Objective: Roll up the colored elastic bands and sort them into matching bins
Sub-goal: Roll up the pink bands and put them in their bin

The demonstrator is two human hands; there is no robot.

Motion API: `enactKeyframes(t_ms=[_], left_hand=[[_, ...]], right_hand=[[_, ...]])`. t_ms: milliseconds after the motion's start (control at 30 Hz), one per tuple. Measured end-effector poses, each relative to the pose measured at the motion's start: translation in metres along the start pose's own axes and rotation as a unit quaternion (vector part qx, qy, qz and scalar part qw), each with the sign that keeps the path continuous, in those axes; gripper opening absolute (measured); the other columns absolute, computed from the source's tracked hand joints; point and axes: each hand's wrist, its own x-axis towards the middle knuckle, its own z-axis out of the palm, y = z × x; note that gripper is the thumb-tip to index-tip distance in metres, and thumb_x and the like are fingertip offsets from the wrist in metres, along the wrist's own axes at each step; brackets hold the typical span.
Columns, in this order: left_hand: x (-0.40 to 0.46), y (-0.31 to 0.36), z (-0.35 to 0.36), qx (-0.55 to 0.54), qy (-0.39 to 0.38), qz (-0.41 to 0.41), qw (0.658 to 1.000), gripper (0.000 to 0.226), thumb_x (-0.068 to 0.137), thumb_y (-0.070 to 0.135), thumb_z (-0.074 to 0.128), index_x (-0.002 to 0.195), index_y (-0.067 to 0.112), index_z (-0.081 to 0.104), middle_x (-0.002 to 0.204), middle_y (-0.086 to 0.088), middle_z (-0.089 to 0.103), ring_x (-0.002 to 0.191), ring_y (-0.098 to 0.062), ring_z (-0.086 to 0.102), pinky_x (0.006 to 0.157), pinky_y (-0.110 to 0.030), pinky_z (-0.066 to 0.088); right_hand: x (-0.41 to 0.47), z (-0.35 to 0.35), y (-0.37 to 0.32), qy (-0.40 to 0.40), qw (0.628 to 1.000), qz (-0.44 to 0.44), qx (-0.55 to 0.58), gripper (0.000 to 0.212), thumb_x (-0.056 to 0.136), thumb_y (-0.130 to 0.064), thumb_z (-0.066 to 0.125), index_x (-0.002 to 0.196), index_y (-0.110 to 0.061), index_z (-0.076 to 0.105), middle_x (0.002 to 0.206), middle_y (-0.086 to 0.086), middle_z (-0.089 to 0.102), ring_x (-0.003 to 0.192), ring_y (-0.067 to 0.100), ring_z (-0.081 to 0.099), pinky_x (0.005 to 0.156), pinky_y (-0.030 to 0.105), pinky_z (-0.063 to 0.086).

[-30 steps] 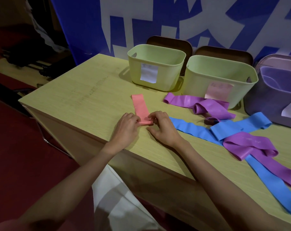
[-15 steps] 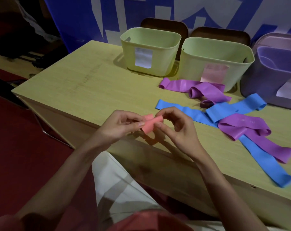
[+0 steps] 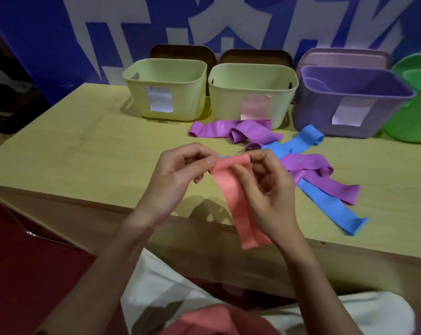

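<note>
1. head view: both hands raised above the near edge of the table (image 3: 88, 151), holding a pink band (image 3: 236, 201) between them
2. left hand (image 3: 178, 180): fingers curled, thumb and forefinger pinching the band's upper left corner
3. right hand (image 3: 267, 189): fingers curled, thumb pressed on the front of the band near its top, other fingers behind it; clamped on the band
4. pink band: top edge folded over between the two hands, rest hangs down as a doubled strip in front of the table edge, not touching the table top
5. on the table beyond the hands: one purple band (image 3: 233, 130) crumpled just in front of the bins; a blue band (image 3: 325, 201) lies diagonally, with a second purple band (image 3: 323, 177) lying across it
6. back row, left to right: yellow-green bin with a white label (image 3: 166, 90); yellow-green bin with a pink label (image 3: 253, 93); purple bin (image 3: 349, 100) with a white label; green bin (image 3: 417, 105), partly cut off by the frame
7. bin contents: cannot tell from this angle
</note>
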Motion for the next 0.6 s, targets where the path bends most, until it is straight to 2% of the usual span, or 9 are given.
enactKeyframes(t_ms=[33,133,167,267,367,433,533,600], left_hand=[[0.001,-0.002,0.006,0.033,0.007,0.026,0.999,0.016,0.083,0.012,0.057,0.085,-0.001,0.066,0.061,0.012,0.058,0.059,-0.006,0.045,0.058,-0.013,0.036],[0.005,-0.012,0.021,0.119,0.029,0.079,0.989,0.013,0.085,0.027,0.063,0.086,0.015,0.068,0.075,0.002,0.065,0.069,-0.025,0.055,0.064,-0.024,0.044],[0.006,-0.016,0.025,0.137,0.034,0.087,0.986,0.014,0.085,0.031,0.061,0.086,0.019,0.067,0.078,0.001,0.065,0.071,-0.025,0.056,0.066,-0.026,0.045],[0.01,-0.024,0.038,0.13,0.039,0.07,0.988,0.01,0.087,0.026,0.059,0.086,0.019,0.066,0.078,0.006,0.064,0.072,-0.007,0.056,0.068,-0.02,0.042],[0.012,-0.03,0.051,0.074,0.031,0.025,0.996,0.013,0.088,0.021,0.053,0.082,0.016,0.064,0.063,0.018,0.057,0.061,0.005,0.047,0.061,-0.013,0.037],[0.015,-0.034,0.057,0.067,0.016,0.016,0.997,0.018,0.09,0.02,0.052,0.078,0.013,0.063,0.057,0.017,0.052,0.056,0.003,0.042,0.057,-0.014,0.034],[0.018,-0.039,0.065,0.059,0.011,0.007,0.998,0.032,0.091,0.025,0.048,0.072,0.002,0.057,0.054,0.01,0.043,0.055,-0.004,0.039,0.055,-0.022,0.033],[0.019,-0.042,0.07,0.058,0.014,0.003,0.998,0.04,0.091,0.029,0.046,0.068,-0.003,0.051,0.054,0.008,0.039,0.055,-0.008,0.038,0.056,-0.027,0.033]], right_hand=[[0.0,-0.003,0.0,0.01,1.0,-0.002,-0.003,0.007,0.09,-0.006,0.061,0.092,-0.012,0.058,0.08,-0.009,0.064,0.074,0.0,0.059,0.068,0.013,0.043],[0.0,-0.01,0.001,0.043,0.999,0.012,-0.007,0.009,0.09,-0.005,0.062,0.092,-0.014,0.058,0.079,-0.01,0.064,0.072,0.0,0.059,0.067,0.013,0.043],[-0.001,-0.013,0.002,0.049,0.999,0.017,-0.006,0.008,0.09,-0.005,0.062,0.093,-0.012,0.059,0.079,-0.008,0.065,0.072,0.001,0.059,0.067,0.013,0.043],[-0.004,-0.021,0.009,0.06,0.998,0.028,-0.002,0.015,0.091,-0.004,0.061,0.104,-0.01,0.059,0.072,-0.009,0.062,0.067,-0.001,0.056,0.064,0.011,0.041],[-0.006,-0.03,0.016,0.068,0.997,0.027,-0.022,0.032,0.09,-0.002,0.061,0.121,-0.009,0.057,0.063,-0.014,0.045,0.058,-0.002,0.043,0.059,0.008,0.034],[-0.007,-0.036,0.017,0.071,0.996,0.026,-0.038,0.034,0.09,-0.003,0.062,0.122,-0.013,0.06,0.068,-0.012,0.049,0.061,-0.003,0.045,0.061,0.008,0.036],[-0.008,-0.043,0.016,0.068,0.996,0.042,-0.04,0.027,0.09,-0.003,0.062,0.112,-0.018,0.065,0.094,-0.013,0.069,0.085,-0.002,0.062,0.075,0.011,0.044],[-0.009,-0.047,0.017,0.067,0.995,0.045,-0.052,0.022,0.09,-0.002,0.061,0.102,-0.02,0.065,0.096,-0.017,0.069,0.089,-0.001,0.064,0.077,0.012,0.045]])
